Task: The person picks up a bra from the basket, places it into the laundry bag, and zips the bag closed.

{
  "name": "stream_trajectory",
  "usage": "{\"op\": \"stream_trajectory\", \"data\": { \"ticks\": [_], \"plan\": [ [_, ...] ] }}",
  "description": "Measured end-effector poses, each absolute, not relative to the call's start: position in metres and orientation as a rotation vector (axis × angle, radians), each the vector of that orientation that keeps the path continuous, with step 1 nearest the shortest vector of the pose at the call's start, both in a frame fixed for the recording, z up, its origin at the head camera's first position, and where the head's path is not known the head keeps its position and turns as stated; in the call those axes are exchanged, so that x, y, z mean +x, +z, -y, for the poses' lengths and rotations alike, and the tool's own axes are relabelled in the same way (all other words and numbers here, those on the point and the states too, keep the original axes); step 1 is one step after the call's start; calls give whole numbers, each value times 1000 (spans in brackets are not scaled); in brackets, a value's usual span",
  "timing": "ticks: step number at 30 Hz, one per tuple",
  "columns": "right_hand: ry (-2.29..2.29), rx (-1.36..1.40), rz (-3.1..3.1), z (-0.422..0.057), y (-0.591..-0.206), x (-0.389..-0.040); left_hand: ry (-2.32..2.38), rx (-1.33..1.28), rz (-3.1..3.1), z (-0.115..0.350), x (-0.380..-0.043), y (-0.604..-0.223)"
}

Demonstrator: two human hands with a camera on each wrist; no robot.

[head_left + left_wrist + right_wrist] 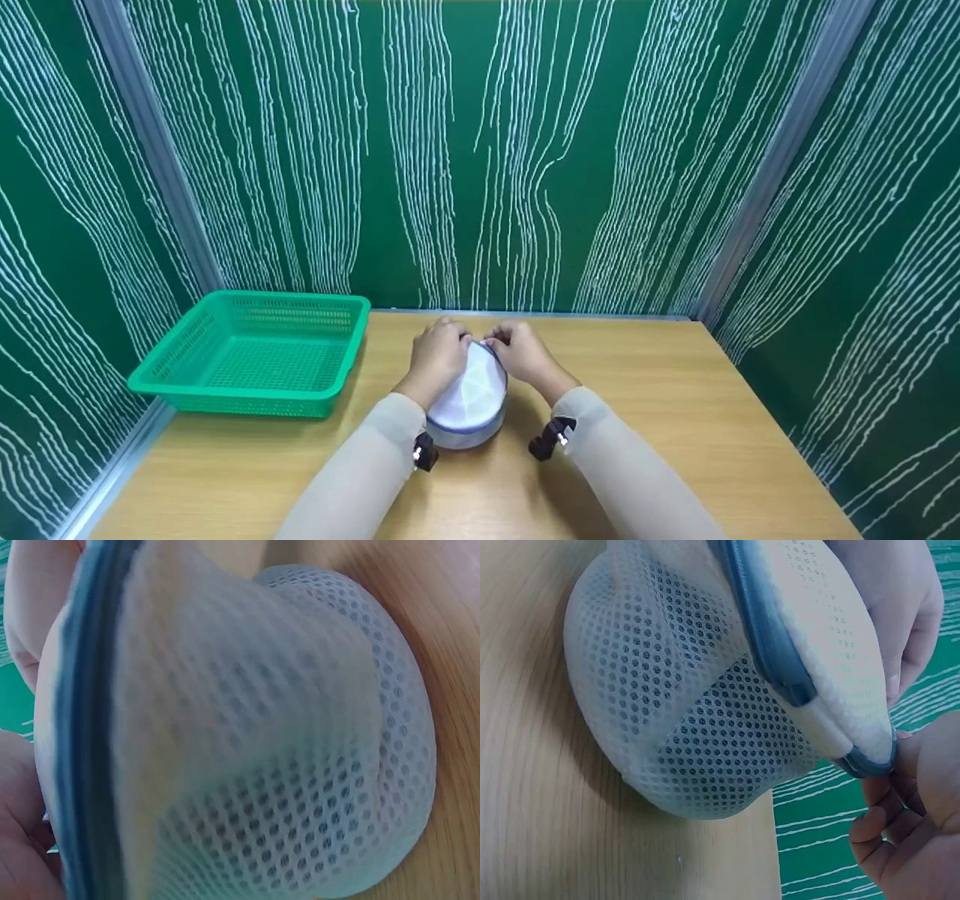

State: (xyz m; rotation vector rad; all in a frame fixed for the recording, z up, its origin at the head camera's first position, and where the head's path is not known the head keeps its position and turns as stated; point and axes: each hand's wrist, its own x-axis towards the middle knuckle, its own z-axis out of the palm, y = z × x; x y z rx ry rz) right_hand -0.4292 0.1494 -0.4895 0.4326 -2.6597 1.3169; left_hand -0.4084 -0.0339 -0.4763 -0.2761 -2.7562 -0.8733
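A white mesh laundry bag (469, 390) with a blue zipper stands puffed out on the table, its flat lid tilted toward the head camera. At its far rim, the left hand (439, 356) holds the edge with curled fingers. Just opposite, the right hand (525, 354) pinches the rim near the zipper. In the right wrist view, the right hand's thumb and finger grip the zipper's end, beside a short white gap in the blue band (769, 637). Seen from the left wrist, the mesh side (277, 742) fills most of the view and partly hides both hands.
A green plastic basket (255, 401) sits at the table's back left. The wooden table (660, 450) ends at green walls (510, 150) with white wavy lines, at the back and both sides. Each wrist wears a small black camera (551, 439).
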Motion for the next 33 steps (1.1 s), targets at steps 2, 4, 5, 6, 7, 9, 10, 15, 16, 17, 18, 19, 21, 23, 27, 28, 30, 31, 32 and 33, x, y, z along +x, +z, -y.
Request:
{"op": "stream_trajectory", "data": {
  "ticks": [2, 4, 5, 6, 7, 9, 10, 15, 16, 17, 18, 19, 21, 23, 27, 28, 30, 31, 32, 33],
  "plan": [
    [1297, 460, 2666, -148, -489, -429, -870, -286, 2751, 35, -409, -477],
    [1287, 459, 2679, -148, -489, -428, -891, -276, 2754, 36, -409, -478],
    [1283, 456, 2685, -148, -489, -428, -904, -265, 2760, 36, -409, -479],
    [1279, 456, 2689, -148, -489, -427, -917, -254, 2763, 36, -409, -479],
    [1276, 462, 2686, -149, -489, -427, -919, -250, 2764, 37, -409, -479],
    [1279, 484, 2677, -149, -489, -427, -924, -237, 2767, 38, -409, -479],
    [1279, 497, 2669, -149, -488, -427, -928, -229, 2763, 38, -410, -479],
    [1286, 504, 2661, -152, -486, -426, -967, -132, 2756, 43, -413, -482],
    [1286, 494, 2668, -153, -485, -426, -985, -103, 2758, 45, -414, -483],
    [1293, 486, 2675, -153, -485, -426, -999, -79, 2762, 46, -414, -483],
    [1304, 478, 2683, -154, -485, -426, -1012, -59, 2763, 47, -415, -484],
    [1314, 469, 2690, -156, -486, -426, -1026, -41, 2766, 48, -416, -485],
    [1334, 452, 2697, -158, -486, -427, -1057, -9, 2766, 51, -417, -486],
    [1362, 427, 2699, -161, -487, -427, -1062, 22, 2768, 54, -418, -486],
    [1377, 392, 2708, -167, -488, -427, -1055, 86, 2764, 59, -417, -488],
    [1374, 386, 2711, -169, -488, -427, -1051, 99, 2764, 61, -416, -488],
    [1367, 381, 2715, -172, -488, -427, -1057, 118, 2762, 63, -415, -489],
    [1367, 380, 2717, -173, -489, -427, -1061, 126, 2762, 64, -414, -490],
    [1368, 378, 2719, -175, -489, -426, -1066, 133, 2763, 64, -414, -491],
    [1370, 380, 2723, -176, -490, -426, -1074, 142, 2763, 65, -414, -491]
  ]
}}
